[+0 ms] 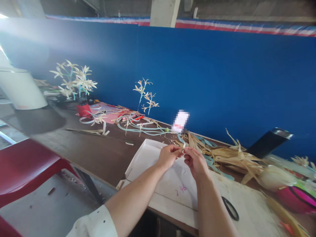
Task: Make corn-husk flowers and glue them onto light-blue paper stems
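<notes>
My left hand (168, 156) and my right hand (197, 162) meet over a flat white cardboard box (144, 154). Their fingers are closed in a pinch around a small pale strip (184, 146), which looks like dried husk. Most of the strip is hidden by the fingertips. Just beyond my right hand lies a bundle of dried husks (224, 158). Flowers made of pale petals (82, 80) stand in a red pot (84, 110) on the left. Two smaller flower stems (141, 92) rise near the blue wall.
Pale blue cords (148, 132) lie coiled along the table (103, 149). A phone-like lit panel (180, 121) leans at the back. A dark bottle (269, 143), black ring (230, 208) and pink container (295, 199) are on the right. A white bin (23, 89) and red chair (32, 166) are left.
</notes>
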A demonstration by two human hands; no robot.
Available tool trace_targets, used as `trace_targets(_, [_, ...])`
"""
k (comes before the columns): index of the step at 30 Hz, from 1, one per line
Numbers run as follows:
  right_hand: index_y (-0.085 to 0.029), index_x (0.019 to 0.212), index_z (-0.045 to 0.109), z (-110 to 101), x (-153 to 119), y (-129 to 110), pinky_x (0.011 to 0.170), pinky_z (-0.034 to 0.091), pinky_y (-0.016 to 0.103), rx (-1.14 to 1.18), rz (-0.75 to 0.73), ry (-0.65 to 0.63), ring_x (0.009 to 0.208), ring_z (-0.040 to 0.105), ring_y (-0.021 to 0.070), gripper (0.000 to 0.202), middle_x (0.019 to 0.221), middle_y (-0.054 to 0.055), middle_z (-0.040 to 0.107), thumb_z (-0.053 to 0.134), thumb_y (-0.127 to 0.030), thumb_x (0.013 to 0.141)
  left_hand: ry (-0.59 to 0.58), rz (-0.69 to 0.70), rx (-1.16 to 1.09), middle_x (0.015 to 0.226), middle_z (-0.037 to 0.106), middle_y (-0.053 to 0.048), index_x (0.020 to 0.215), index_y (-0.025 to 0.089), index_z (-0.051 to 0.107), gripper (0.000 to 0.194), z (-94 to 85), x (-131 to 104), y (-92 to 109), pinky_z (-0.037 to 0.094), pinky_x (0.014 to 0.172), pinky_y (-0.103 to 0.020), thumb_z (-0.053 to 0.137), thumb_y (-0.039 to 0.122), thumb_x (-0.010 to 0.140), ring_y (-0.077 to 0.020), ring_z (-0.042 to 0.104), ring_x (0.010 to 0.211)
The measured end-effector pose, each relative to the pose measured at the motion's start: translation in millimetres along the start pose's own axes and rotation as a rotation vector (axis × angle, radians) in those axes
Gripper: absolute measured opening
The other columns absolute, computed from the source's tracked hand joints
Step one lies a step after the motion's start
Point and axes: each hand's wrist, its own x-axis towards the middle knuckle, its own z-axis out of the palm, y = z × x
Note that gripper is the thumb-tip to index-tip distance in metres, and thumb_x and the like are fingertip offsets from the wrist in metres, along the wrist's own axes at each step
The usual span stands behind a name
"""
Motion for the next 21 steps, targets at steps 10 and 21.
trace_targets(10, [-0.018,0.073,0.066,2.5,-2.9,-1.3,0.043,0.028,0.018,-0.054,-0.014,-0.045,0.050,0.037,0.0064,0.023,0.056,-0.003,0.048,0.079,-0.031,0.059,0.028,0.097,0.047,0.068,0.067,-0.003,0.074,0.015,0.065,0.019,0.2,2.0,-5.5,0.041,0.056,-0.022,0.066,0.032,0.067,-0.0111,0.055,0.060])
trace_targets(21, [-0.018,0.074,0.067,1.4,0.0,2.5,0.042,0.028,0.018,-0.064,-0.025,-0.029,0.050,0.036,0.0066,0.025,0.056,-0.003,0.047,0.080,-0.032,0.059,0.093,0.181,0.159,0.064,0.065,0.000,0.072,0.016,0.064,0.016,0.4,-1.2,-4.6,0.040,0.054,-0.021,0.062,0.032,0.072,-0.0109,0.056,0.058])
